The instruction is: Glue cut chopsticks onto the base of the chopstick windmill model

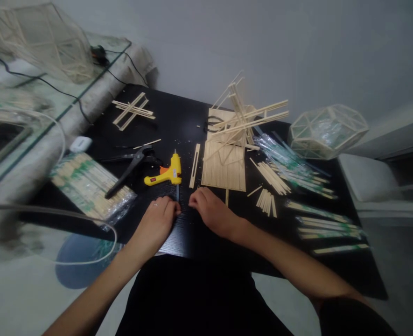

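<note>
My left hand rests on the dark table with its fingers curled, close to the tail of a glue stick. That stick sticks out of the back of a yellow hot glue gun, which lies just ahead. My right hand is also closed, fingers bent inward, a short gap from the left. Whatever either hand may pinch is hidden. Beyond the right hand lie a narrow frame of wooden sticks and a flat panel of wooden sticks, with a stick windmill-like structure above it.
Black-handled cutters lie partly over a bagged stick bundle at left. A crossed stick piece lies at the back. Loose sticks and wrapped sticks spread at right, near a polyhedral stick frame. A white cable hangs at left.
</note>
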Tool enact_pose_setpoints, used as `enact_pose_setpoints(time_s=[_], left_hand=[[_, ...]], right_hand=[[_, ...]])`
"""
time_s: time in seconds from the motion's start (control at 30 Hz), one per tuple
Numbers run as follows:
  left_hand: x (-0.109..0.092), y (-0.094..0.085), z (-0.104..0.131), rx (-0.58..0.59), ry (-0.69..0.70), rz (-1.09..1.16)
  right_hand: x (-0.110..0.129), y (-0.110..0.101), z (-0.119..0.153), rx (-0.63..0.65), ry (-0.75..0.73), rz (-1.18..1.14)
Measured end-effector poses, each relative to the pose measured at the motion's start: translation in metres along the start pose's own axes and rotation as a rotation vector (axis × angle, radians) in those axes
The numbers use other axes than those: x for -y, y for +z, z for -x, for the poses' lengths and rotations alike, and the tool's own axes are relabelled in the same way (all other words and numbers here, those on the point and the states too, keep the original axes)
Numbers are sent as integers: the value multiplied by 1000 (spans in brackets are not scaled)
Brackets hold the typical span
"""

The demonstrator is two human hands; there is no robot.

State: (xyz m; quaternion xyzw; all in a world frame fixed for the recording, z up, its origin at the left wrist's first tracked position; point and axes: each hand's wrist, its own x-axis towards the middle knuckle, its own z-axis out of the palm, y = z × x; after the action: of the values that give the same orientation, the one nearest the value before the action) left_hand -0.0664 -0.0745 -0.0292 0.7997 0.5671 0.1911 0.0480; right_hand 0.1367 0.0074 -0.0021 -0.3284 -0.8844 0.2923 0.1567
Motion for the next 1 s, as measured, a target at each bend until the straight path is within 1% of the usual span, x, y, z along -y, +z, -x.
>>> enact_pose_setpoints(time_s=[0.07, 0.1, 0.2, 0.23, 0.3, 0.4, 0.5, 0.57, 0.63, 0.7, 0.73, 0.77, 0.8, 0.83, 0.9, 0.93, 0.97, 1.0], left_hand=[[1, 0, 1, -6, 4, 4], [1, 0, 1, -9, 5, 11], [0, -4, 0, -29, -2, 38], [-2, -6, -2, -42, -8, 53], [-8, -11, -10, -81, -10, 94], [-24, -18, -28, -122, 26, 136], [-40, -21, -48, -67, 120, 114], [-47, -22, -59, -35, 186, 119], [-52, -22, -67, -34, 223, 158], [-54, -22, -70, -48, 239, 219], [-54, -21, -70, -57, 239, 251], [-54, -19, -70, -66, 234, 282], [-54, -18, -69, -73, 222, 311], [-53, -16, -68, -73, 210, 333], [-51, -12, -64, -68, 196, 364], [-50, -10, -62, -64, 194, 373], [-49, -8, -61, -62, 192, 380], [-48, -6, -60, -58, 189, 386]], right_hand=[[-1, -6, 5, -47, 70, -147], [-1, -7, 7, -67, 131, -292], [-2, -7, 15, -118, 395, -939], [-1, -6, 18, -121, 474, -1122], [-1, -2, 20, -100, 564, -1315], [-2, 0, 20, -45, 580, -1391], [-5, -2, 19, -35, 568, -1407], [-7, -3, 21, -69, 561, -1388], [-11, -6, 24, -122, 554, -1356], [-19, -14, 28, -192, 547, -1318], [-26, -23, 30, -234, 543, -1297], [-35, -37, 32, -283, 540, -1275], [-47, -55, 34, -334, 535, -1252], [-62, -78, 37, -392, 527, -1227], [-96, -134, 44, -529, 500, -1178], [-115, -164, 47, -624, 472, -1142], [-132, -192, 51, -779, 424, -1063], [-148, -217, 55, -890, 406, -997]])
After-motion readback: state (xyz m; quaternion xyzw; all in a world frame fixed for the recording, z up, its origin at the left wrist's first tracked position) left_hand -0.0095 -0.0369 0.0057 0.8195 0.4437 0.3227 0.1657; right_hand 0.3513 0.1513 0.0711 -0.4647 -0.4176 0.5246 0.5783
